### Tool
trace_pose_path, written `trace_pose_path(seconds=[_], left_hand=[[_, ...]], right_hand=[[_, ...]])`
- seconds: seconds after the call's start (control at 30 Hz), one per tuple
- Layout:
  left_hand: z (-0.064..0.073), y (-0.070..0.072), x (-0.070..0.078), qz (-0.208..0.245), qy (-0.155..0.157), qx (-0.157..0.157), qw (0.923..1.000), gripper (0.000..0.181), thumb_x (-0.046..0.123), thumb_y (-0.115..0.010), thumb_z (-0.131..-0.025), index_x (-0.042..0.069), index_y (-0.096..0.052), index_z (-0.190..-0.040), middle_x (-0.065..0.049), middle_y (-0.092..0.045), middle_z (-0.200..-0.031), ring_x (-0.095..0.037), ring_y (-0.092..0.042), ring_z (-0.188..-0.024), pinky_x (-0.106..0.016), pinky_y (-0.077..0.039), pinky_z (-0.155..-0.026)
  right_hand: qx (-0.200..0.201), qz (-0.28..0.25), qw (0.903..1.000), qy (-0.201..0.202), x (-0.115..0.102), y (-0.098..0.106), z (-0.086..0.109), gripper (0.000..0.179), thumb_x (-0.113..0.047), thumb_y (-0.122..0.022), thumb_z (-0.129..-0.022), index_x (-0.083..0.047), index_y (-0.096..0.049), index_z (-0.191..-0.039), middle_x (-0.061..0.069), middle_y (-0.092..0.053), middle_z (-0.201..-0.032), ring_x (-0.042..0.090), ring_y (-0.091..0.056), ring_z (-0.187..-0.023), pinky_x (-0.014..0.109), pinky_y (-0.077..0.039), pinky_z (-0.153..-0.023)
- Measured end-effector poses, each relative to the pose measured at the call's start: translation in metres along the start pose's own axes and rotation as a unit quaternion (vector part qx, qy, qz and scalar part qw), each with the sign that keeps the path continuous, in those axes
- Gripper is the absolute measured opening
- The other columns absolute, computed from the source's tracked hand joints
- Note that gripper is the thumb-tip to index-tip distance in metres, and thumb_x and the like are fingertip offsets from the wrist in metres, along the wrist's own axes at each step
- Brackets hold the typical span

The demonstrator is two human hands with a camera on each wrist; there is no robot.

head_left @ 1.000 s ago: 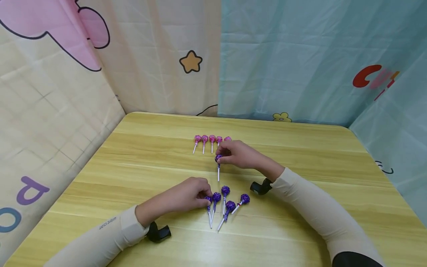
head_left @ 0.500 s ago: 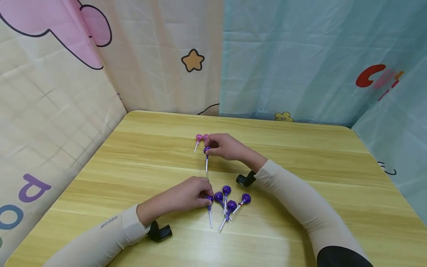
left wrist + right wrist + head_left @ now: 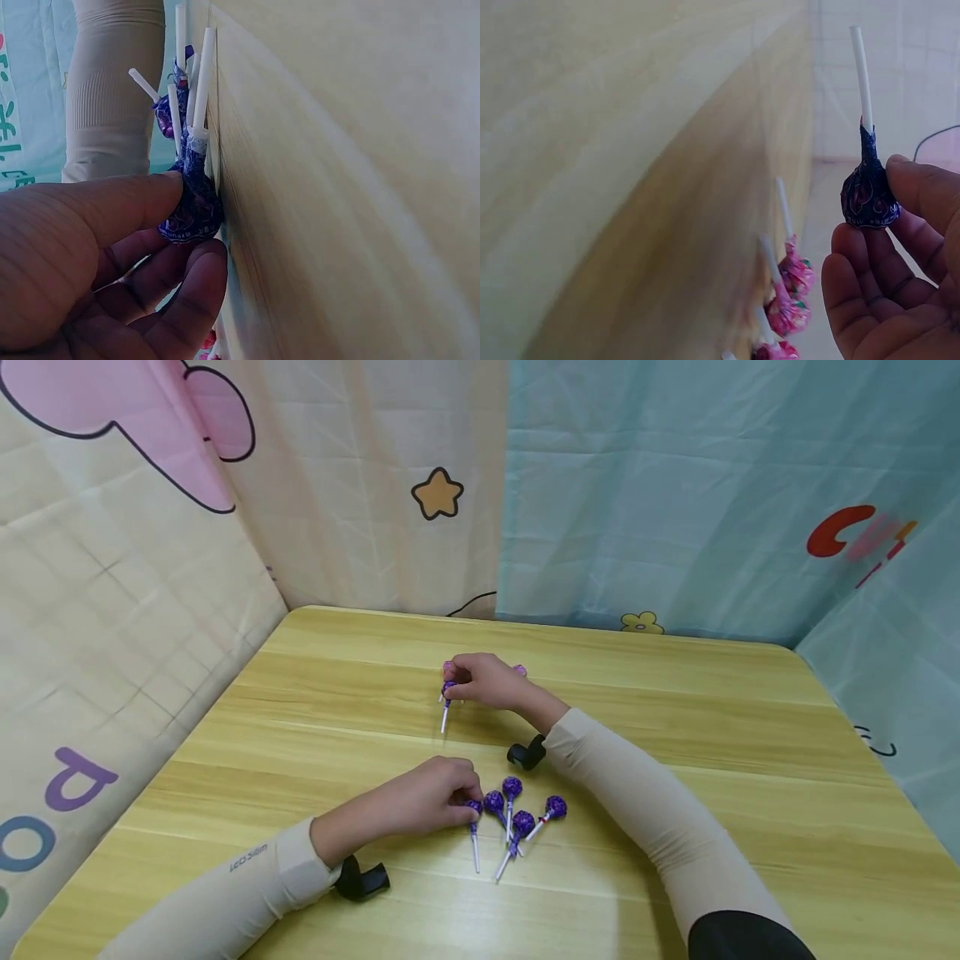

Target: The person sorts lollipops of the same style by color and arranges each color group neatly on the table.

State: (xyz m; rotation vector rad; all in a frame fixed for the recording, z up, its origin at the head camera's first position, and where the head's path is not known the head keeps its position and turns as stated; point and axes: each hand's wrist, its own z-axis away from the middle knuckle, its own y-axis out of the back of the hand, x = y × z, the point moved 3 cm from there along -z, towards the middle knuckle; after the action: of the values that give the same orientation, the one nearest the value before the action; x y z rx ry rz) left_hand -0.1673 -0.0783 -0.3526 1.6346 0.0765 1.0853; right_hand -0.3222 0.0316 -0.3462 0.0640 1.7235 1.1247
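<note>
My right hand (image 3: 487, 681) pinches a purple-wrapped lollipop (image 3: 870, 195) by its head, the white stick pointing towards me. In the right wrist view it hangs above the table, apart from the pink lollipops (image 3: 789, 311). That pink row lies at the back, mostly hidden behind my right hand in the head view; one pink head (image 3: 520, 670) shows past the wrist. Nearer to me, my left hand (image 3: 431, 797) holds another purple lollipop (image 3: 191, 206) between thumb and fingers, low at the tabletop. Several loose purple lollipops (image 3: 523, 823) lie just right of it, some sticks crossing.
The wooden table (image 3: 337, 693) meets printed curtains (image 3: 637, 485) at its back and sides. Black wrist mounts (image 3: 362, 878) stick out under both sleeves. My right forearm (image 3: 637, 793) reaches across the table's right half.
My right hand has carried its purple lollipop left and back, to the left end of the pink row. Beside my left hand, one purple lollipop has shifted right, away from the held one.
</note>
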Motion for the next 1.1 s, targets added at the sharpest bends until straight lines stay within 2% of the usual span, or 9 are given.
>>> trace_pose_path(seconds=[0.33, 0.57, 0.8, 1.1], left_hand=[[-0.001, -0.001, -0.001, -0.008, -0.002, -0.002, 1.0000, 0.005, 0.010, -0.075, -0.088, 0.012, -0.070, -0.087, 0.010, -0.054, -0.082, -0.008, -0.053, -0.074, -0.022, -0.046, -0.068], [-0.002, -0.001, -0.001, -0.004, -0.001, 0.000, 1.0000, 0.005, 0.009, -0.075, -0.088, 0.011, -0.070, -0.087, 0.010, -0.055, -0.082, -0.009, -0.053, -0.075, -0.022, -0.047, -0.068], [-0.001, 0.000, -0.001, 0.000, 0.001, -0.004, 1.0000, 0.005, 0.009, -0.074, -0.088, 0.011, -0.070, -0.087, 0.010, -0.055, -0.082, -0.009, -0.054, -0.075, -0.022, -0.047, -0.068], [-0.002, 0.000, -0.001, -0.003, 0.003, -0.005, 1.0000, 0.004, 0.009, -0.074, -0.089, 0.011, -0.070, -0.088, 0.009, -0.055, -0.082, -0.008, -0.053, -0.075, -0.022, -0.047, -0.069]], right_hand=[[-0.016, 0.024, 0.9994, -0.020, 0.000, -0.019, -0.012, 0.013, -0.019, -0.074, -0.091, -0.012, -0.065, -0.096, -0.001, -0.066, -0.091, 0.016, -0.055, -0.080, 0.025, -0.044, -0.067], [-0.029, 0.043, 0.9987, -0.004, -0.005, -0.023, -0.016, 0.011, -0.018, -0.074, -0.091, -0.010, -0.066, -0.092, 0.001, -0.063, -0.091, 0.016, -0.054, -0.081, 0.025, -0.044, -0.068], [-0.034, 0.057, 0.9976, -0.020, -0.006, -0.027, -0.019, 0.011, -0.020, -0.075, -0.091, -0.012, -0.066, -0.091, 0.001, -0.063, -0.089, 0.016, -0.053, -0.082, 0.025, -0.043, -0.069], [-0.032, 0.084, 0.9957, -0.021, -0.006, -0.028, -0.021, 0.012, -0.021, -0.074, -0.091, -0.013, -0.066, -0.089, 0.000, -0.062, -0.087, 0.016, -0.053, -0.081, 0.025, -0.042, -0.070]])
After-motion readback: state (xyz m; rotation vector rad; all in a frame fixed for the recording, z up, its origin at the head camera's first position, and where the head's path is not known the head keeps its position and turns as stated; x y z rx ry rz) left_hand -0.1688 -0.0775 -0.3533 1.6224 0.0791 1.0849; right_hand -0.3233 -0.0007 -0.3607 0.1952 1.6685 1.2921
